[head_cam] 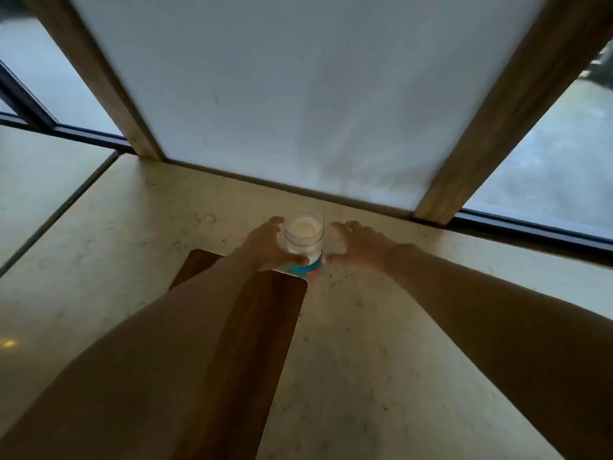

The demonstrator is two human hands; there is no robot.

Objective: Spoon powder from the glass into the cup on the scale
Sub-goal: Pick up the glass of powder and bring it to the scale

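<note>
A clear glass (303, 235) with pale powder inside stands at the far middle of the stone counter, on something with a blue and pink edge (305, 268) that I cannot identify. My left hand (265, 244) wraps the glass from the left, thumb across its lower front. To the right of the glass, my right hand (356, 245) is spread with fingers apart, its thumb tip close to the base, holding nothing. No spoon, cup or scale shows.
A dark wooden board (262, 327) lies on the pale stone counter (99, 260), running from the glass toward me under my left forearm. Behind the glass rise a white blind (298, 94), wooden window posts (497, 127) and a dark sill.
</note>
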